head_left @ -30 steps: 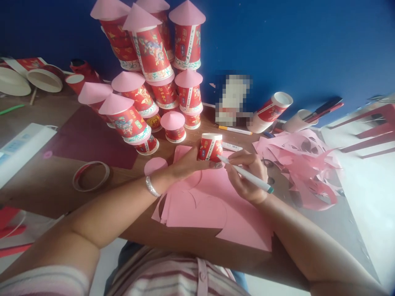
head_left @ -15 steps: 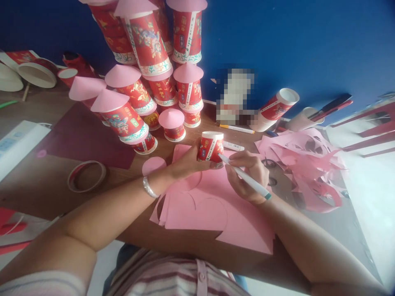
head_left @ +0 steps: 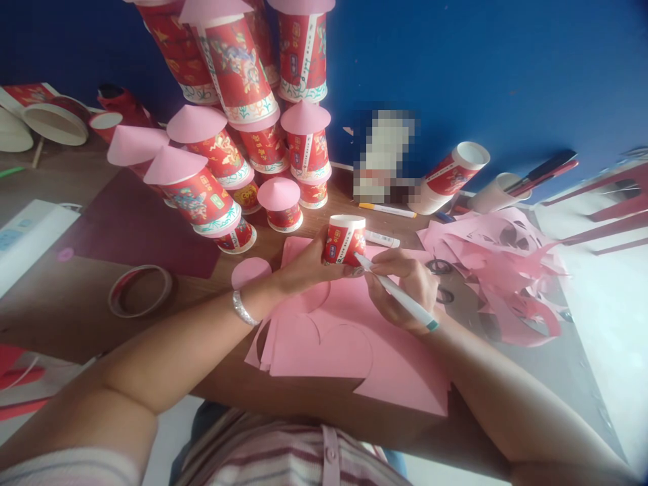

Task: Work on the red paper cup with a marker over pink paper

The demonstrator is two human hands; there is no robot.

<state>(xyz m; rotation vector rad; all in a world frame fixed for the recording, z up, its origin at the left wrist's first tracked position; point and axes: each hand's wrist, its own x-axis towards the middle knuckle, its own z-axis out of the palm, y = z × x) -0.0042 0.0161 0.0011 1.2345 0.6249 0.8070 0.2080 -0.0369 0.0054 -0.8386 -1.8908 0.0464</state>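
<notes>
Small red, white-rimmed paper cup (head_left: 347, 241), printed with figures and a white vertical strip, held rim upward above a stack of pink paper sheets (head_left: 324, 351). The left hand (head_left: 306, 266) is curled around it: the thumb lies along the lower near edge and the palm meets the left wall, while the remaining fingers are largely hidden by the cup, so their exact spread cannot be told. This low grip presumably steadies the cup while leaving its printed face and right side uncovered. The right hand (head_left: 405, 290) is closed in a pen grip, thumb and fingertips pinched near the tip of a slim white marker with a green end (head_left: 408, 301), probably for fine control. The marker tip is at the cup's lower right wall; whether it touches cannot be told. The right fingers themselves lie to the right of the cup. Farther out: a second white marker (head_left: 383, 239) behind the cup, a pink paper disc (head_left: 252, 275) beside the left wrist, cut pink paper scraps (head_left: 516, 270) at right, and stacked red cups with pink paper cones (head_left: 243, 74) behind.
</notes>
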